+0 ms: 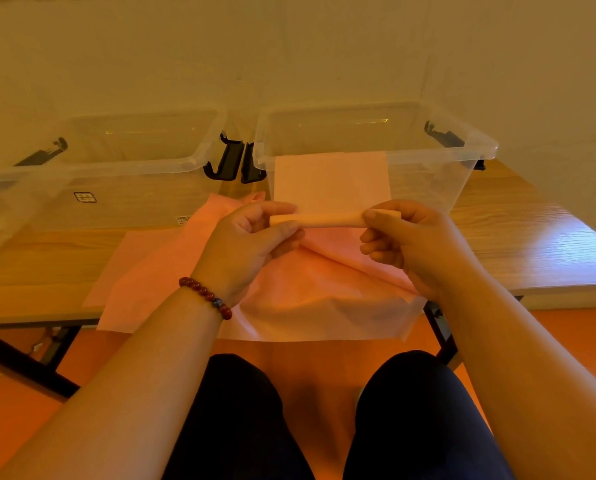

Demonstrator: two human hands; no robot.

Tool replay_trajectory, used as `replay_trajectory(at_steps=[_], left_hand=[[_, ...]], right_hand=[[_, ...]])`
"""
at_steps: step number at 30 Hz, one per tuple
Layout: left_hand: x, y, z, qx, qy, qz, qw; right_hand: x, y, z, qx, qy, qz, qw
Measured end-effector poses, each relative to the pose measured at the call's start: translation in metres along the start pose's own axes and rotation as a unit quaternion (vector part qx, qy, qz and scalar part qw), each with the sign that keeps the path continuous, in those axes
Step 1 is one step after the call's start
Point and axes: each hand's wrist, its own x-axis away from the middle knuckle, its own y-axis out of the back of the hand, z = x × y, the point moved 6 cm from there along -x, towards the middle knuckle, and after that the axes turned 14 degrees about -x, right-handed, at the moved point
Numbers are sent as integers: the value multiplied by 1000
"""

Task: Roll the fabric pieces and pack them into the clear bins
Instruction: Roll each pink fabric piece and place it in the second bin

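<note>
Half-rolled fabric (331, 188) before right bin (438, 161)

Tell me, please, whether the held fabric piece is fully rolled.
Partly: left hand and right hand pinch the rolled end of the fabric piece; the rest is flat, unrolled.

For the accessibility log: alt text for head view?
The left hand and right hand pinch the ends of a partly rolled pink fabric piece in front of the right clear bin. More pink sheets lie on the wooden table; the left clear bin stands alongside.
</note>
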Motion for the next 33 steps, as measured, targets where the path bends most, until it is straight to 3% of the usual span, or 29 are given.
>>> replay_trajectory(at_steps=[9,20,33], left_hand=[[0,0,5,-20,10,-23,1000],[1,-3,0,-37,-11,9,999],[-2,-5,3,-12,4,15,1000]], right_hand=[[3,-3,-2,-28,-10,35,999],[2,-11,-2,-7,2,57,998],[6,-1,-2,-43,-1,-18,999]])
